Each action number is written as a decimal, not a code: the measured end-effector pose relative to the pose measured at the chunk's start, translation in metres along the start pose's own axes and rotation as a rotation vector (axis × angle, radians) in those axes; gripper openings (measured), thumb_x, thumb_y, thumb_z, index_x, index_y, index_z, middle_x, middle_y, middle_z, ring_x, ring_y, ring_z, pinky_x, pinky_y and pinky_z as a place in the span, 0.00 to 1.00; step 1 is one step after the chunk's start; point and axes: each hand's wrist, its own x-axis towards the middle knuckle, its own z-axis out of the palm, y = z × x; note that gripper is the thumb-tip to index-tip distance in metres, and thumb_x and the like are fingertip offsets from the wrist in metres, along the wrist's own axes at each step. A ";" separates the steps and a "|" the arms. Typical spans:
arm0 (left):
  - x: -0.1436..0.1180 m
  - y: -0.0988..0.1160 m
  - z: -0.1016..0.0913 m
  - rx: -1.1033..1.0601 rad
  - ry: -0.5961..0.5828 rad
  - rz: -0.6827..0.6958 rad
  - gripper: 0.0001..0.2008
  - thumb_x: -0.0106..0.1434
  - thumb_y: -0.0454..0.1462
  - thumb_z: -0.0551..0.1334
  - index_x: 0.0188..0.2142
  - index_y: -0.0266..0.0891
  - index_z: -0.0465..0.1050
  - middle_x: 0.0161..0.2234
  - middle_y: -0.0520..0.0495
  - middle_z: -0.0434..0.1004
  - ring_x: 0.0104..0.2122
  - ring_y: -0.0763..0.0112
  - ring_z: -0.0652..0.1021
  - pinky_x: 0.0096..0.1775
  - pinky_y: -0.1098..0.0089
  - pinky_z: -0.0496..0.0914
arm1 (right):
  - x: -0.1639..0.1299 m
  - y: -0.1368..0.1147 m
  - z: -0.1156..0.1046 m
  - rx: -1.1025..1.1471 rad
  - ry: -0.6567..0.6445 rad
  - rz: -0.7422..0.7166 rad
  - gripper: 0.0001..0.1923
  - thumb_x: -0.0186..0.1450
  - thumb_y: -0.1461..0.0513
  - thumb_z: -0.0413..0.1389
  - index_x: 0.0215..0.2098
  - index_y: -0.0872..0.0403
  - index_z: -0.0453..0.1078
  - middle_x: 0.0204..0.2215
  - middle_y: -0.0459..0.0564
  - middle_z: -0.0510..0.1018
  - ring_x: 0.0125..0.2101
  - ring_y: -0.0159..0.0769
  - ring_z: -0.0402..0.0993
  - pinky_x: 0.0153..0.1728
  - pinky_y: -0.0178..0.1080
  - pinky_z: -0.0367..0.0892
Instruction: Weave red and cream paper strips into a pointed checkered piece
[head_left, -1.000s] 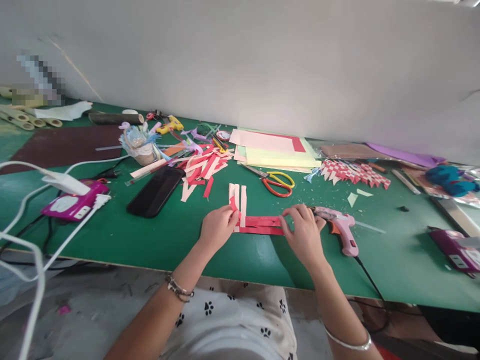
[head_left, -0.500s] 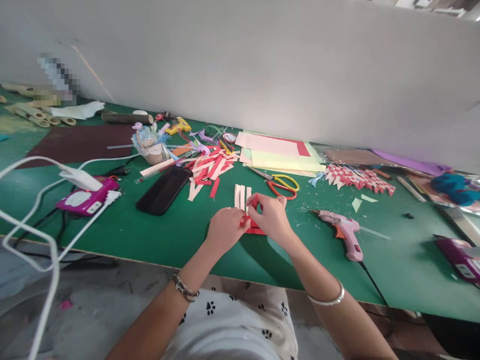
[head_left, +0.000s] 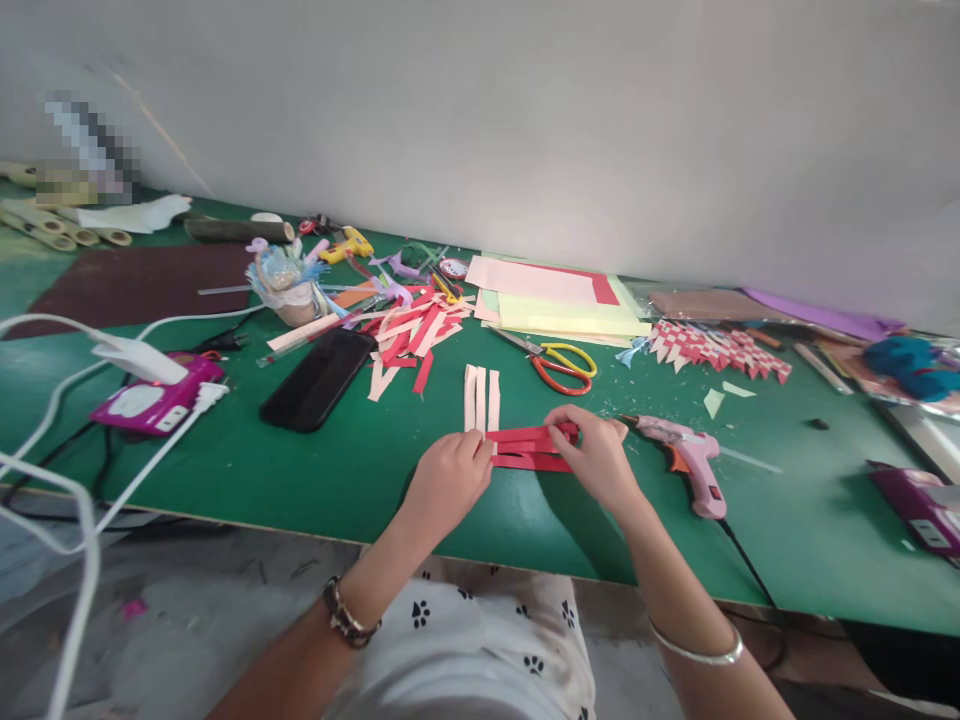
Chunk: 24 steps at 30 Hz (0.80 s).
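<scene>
Flat red paper strips [head_left: 529, 448] lie on the green table [head_left: 315, 470], just in front of three upright cream paper strips [head_left: 481, 397]. Left hand [head_left: 450, 477] rests curled at the left end of the red strips, fingertips pressing them down. Right hand [head_left: 596, 458] pinches their right end between thumb and fingers. Pink glue gun [head_left: 686, 458] lies just right of the red strips; orange-and-yellow-handled scissors [head_left: 559, 365] lie beyond them.
</scene>
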 end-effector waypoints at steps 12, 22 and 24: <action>-0.007 0.012 0.000 0.028 -0.019 -0.057 0.11 0.61 0.32 0.55 0.44 0.33 0.67 0.40 0.42 0.71 0.38 0.63 0.73 0.36 0.66 0.70 | -0.005 0.020 0.002 -0.029 0.017 0.031 0.08 0.60 0.62 0.48 0.33 0.51 0.69 0.24 0.41 0.74 0.25 0.31 0.67 0.35 0.39 0.45; -0.007 0.014 0.001 0.016 -0.036 -0.086 0.13 0.61 0.32 0.55 0.46 0.34 0.66 0.42 0.42 0.70 0.39 0.63 0.72 0.36 0.66 0.70 | -0.010 0.019 0.002 0.044 0.090 0.041 0.07 0.59 0.61 0.49 0.31 0.51 0.69 0.24 0.42 0.76 0.25 0.32 0.70 0.38 0.40 0.52; -0.007 0.014 0.000 0.016 -0.038 -0.089 0.13 0.61 0.32 0.55 0.46 0.34 0.66 0.42 0.42 0.70 0.39 0.63 0.72 0.37 0.66 0.70 | -0.009 0.020 0.002 0.154 0.093 0.057 0.07 0.58 0.60 0.50 0.31 0.52 0.69 0.24 0.44 0.76 0.26 0.34 0.72 0.36 0.39 0.57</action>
